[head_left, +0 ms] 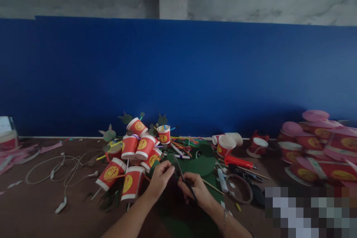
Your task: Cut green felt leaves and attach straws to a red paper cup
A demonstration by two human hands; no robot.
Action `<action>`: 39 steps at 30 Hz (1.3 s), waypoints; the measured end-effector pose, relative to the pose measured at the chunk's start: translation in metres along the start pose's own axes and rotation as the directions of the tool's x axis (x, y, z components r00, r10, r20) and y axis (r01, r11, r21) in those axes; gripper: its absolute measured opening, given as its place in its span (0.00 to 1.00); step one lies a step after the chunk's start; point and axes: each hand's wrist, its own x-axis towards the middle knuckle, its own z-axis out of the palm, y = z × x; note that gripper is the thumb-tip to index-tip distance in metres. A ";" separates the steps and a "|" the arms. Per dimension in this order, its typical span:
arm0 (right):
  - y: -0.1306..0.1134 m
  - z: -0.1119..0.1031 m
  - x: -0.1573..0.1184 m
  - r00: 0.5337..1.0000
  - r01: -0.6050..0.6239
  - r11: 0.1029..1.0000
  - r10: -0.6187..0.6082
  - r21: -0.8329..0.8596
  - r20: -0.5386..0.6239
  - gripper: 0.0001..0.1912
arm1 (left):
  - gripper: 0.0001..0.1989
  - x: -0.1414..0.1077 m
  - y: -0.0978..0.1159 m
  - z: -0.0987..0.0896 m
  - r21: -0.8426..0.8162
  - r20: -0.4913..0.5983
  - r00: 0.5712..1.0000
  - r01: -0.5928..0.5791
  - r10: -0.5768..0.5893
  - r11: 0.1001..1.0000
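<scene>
My right hand [196, 191] is closed around a pair of dark scissors [180, 169], whose blades point up and away from me. Close on its left, my left hand [161, 178] pinches a piece of dark green paper [154, 167], partly hidden behind the fingers. A larger dark green sheet [205, 161] lies beyond and beside my right hand, with a thin wooden stick [213, 186] across it. Red and white paper cups [134, 184] with yellow emblems are heaped just left of my left hand; some carry green animal-head cutouts [108, 134]. What lies beneath my hands is too dark to make out.
White earphones [61, 204] with a tangled cord lie on the brown table [36, 208] at left. At right are a red-handled tool [240, 161], a tape roll [240, 189], a glue stick [222, 180] and stacked cups with pink discs [315, 115]. A blue panel [178, 78] stands behind.
</scene>
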 end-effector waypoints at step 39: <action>-0.003 0.002 -0.001 1.000 -0.011 1.000 0.011 0.000 0.020 0.16 | 0.13 -0.003 0.003 0.004 0.065 -0.082 0.995 -0.044 0.049 0.997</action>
